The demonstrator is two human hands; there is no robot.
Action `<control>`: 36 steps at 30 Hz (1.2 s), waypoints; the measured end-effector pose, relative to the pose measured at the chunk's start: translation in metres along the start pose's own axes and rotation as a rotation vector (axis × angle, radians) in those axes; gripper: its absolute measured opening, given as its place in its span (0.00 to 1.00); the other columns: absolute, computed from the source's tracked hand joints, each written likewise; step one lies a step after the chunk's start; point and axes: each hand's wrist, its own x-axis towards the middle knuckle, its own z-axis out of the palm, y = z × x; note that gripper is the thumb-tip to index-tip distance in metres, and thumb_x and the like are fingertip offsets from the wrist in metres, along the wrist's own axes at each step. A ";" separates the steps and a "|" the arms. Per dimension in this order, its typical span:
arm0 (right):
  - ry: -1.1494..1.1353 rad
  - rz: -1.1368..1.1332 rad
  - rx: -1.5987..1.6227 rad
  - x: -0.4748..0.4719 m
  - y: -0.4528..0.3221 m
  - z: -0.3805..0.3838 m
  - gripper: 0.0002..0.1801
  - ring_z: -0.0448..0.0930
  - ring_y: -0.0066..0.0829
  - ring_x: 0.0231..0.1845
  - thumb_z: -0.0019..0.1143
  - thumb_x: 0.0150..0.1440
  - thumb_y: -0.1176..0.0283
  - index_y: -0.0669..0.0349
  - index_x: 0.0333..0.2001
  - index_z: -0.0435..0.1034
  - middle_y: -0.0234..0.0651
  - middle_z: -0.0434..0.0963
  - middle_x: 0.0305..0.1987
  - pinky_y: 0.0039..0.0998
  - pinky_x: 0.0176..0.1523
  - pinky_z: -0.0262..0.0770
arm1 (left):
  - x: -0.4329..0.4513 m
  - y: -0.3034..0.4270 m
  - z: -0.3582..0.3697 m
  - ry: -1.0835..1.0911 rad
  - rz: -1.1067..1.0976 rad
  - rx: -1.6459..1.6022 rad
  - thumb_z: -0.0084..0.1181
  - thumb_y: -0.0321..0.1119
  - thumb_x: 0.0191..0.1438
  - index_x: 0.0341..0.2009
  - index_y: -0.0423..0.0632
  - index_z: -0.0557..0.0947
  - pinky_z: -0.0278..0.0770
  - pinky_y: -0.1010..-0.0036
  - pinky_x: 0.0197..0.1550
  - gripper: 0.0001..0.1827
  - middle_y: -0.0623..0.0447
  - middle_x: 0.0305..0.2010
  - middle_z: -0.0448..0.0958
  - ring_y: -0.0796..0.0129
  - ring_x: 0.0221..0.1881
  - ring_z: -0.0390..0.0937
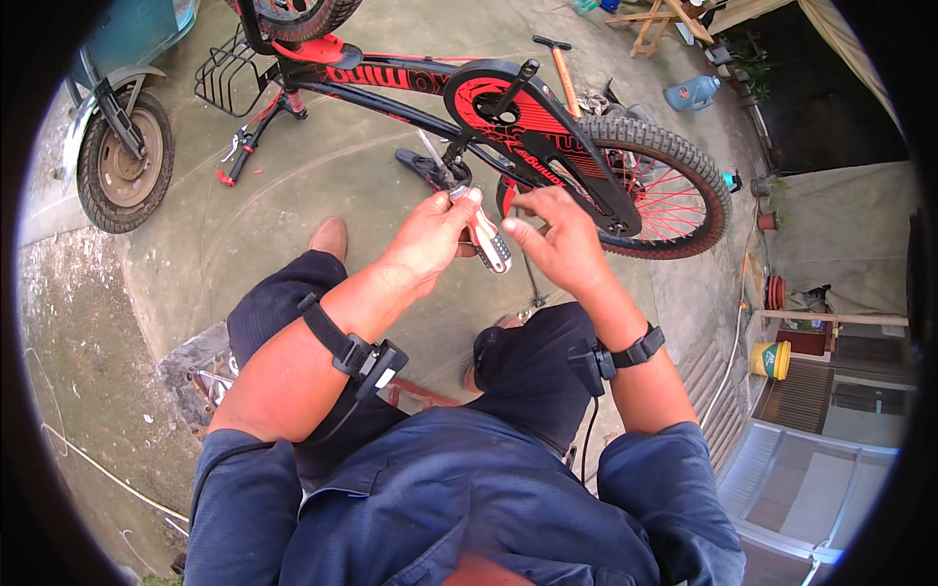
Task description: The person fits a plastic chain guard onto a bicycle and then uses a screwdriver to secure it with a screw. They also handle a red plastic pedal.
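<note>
My left hand (434, 233) grips a screwdriver near the point where its metal shaft (432, 152) meets the handle. The shaft points up and away from me, towards the bicycle frame. Below my fingers the red, white and black handle (489, 242) sticks out. Just right of it is my right hand (558, 236), fingers apart and bent, with nothing seen in it. Beyond both hands a black and red bicycle (396, 80) rests upside down. Its chain guard (527, 124) faces up, and the knobby rear wheel (707, 165) is on the right.
The handlebar (253, 143) and wire basket (233, 69) are at the left. A scooter's front wheel (126, 161) stands beyond them. An orange T-handled pump (566, 77), a blue jug (692, 94) and a yellow bucket (769, 360) lie right. Metal tools (212, 382) sit by my left leg.
</note>
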 end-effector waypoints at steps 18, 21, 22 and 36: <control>0.433 0.026 -0.009 0.140 0.018 -0.018 0.14 0.82 0.36 0.35 0.60 0.57 0.61 0.56 0.43 0.77 0.39 0.81 0.35 0.32 0.41 0.76 | 0.013 0.013 -0.010 0.152 0.093 -0.052 0.43 0.50 0.66 0.40 0.46 0.74 0.79 0.63 0.43 0.19 0.51 0.38 0.78 0.65 0.38 0.78; 0.430 0.023 -0.004 0.138 0.019 -0.020 0.14 0.82 0.37 0.35 0.59 0.57 0.61 0.56 0.43 0.77 0.39 0.81 0.35 0.33 0.42 0.76 | 0.012 0.014 -0.012 0.150 0.095 -0.054 0.43 0.50 0.66 0.39 0.46 0.74 0.78 0.64 0.43 0.19 0.51 0.39 0.78 0.64 0.39 0.78; 0.426 0.033 0.002 0.137 0.018 -0.021 0.14 0.81 0.37 0.35 0.59 0.57 0.61 0.56 0.44 0.76 0.39 0.81 0.35 0.33 0.42 0.76 | 0.012 0.015 -0.011 0.155 0.099 -0.060 0.43 0.50 0.66 0.39 0.46 0.74 0.78 0.64 0.43 0.19 0.51 0.39 0.78 0.64 0.39 0.78; 0.364 0.154 0.142 0.103 0.007 -0.030 0.19 0.79 0.23 0.28 0.59 0.58 0.61 0.62 0.48 0.74 0.37 0.81 0.35 0.25 0.36 0.75 | 0.010 0.038 -0.023 0.294 0.263 -0.091 0.48 0.46 0.65 0.41 0.45 0.74 0.76 0.67 0.44 0.16 0.51 0.39 0.76 0.67 0.39 0.76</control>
